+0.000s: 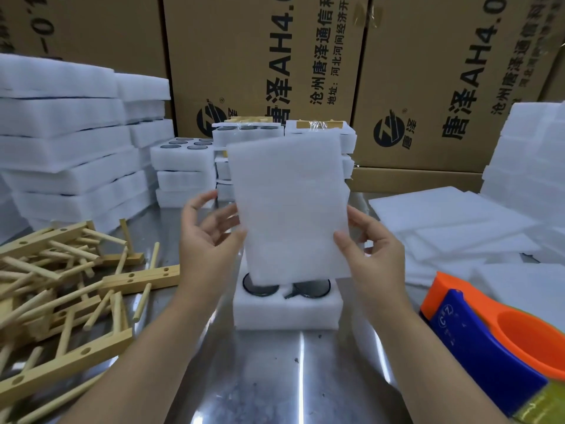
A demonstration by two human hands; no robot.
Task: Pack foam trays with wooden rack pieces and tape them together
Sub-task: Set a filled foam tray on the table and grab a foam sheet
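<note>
Head view, held thing: a flat white foam sheet (pixel 290 209), stood up on its short edge and leaning a little, face towards the camera.
Left hand (pixel 208 237): thumb and forefinger meet the sheet's lower left edge in a light pinch; the other fingers are loosely spread beside it.
Right hand (pixel 373 252): thumb lies across the front of the lower right edge with the fingers behind, a firmer pinch.
Task's thing: the foam tray (pixel 287 310) lies on the steel table (pixel 275 377) directly under the sheet, between the two forearms.
Tray contents: two dark round discs show in the near pockets (the rest is hidden by the sheet).
Key relation: the tray's long axis runs away from the person, and so does the sheet's, so the sheet appears to need only to tip flat and come down; both hands are about equally near.
Step, as judged: covering the tray; no rack piece lies on it yet and no tape is on.
Left side: wooden rack pieces (pixel 61 286) in a loose heap, nearest the left hand, with tall stacks of foam trays (pixel 61 142) behind.
Right side: orange and blue tape dispenser (pixel 495 338) near the right forearm; loose foam sheets (pixel 452 221) beyond.
Behind: taped packs (pixel 284 133) and cardboard boxes (pixel 260 56).
In the way: nothing seen between sheet and tray.
</note>
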